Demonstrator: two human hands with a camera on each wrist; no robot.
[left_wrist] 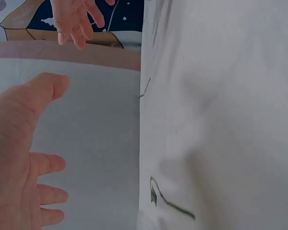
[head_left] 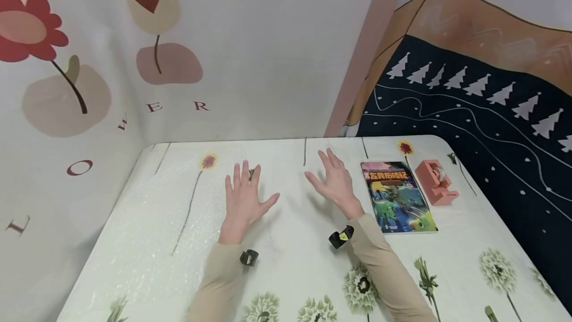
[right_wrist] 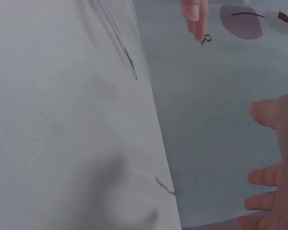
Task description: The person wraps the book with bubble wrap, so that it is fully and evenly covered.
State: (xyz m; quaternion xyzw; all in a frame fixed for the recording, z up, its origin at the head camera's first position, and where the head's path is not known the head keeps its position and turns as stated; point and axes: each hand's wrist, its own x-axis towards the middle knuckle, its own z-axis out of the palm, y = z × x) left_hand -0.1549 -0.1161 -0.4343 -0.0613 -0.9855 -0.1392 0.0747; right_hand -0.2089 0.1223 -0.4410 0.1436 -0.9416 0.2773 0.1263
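Note:
Both hands are held out over the white flower-print tablecloth (head_left: 286, 257), with nothing in them. My left hand (head_left: 245, 201), left of the middle, has its fingers spread and its thumb pointing right. Opposite it, my right hand (head_left: 334, 180) spreads its fingers with the thumb toward the left hand; a shadow lies on the cloth beneath. Right of the right hand lies a colourful comic-style book (head_left: 397, 198), cover up. Beyond the book stands a pink tape dispenser (head_left: 435, 183) with a roll of tape in it.
A white wall covering (head_left: 268, 53) with printed flowers and letters rises behind and left of the table. To the right hangs a dark blue cloth (head_left: 447, 98) with white trees. Each wrist wears a small black camera strap (head_left: 341, 237).

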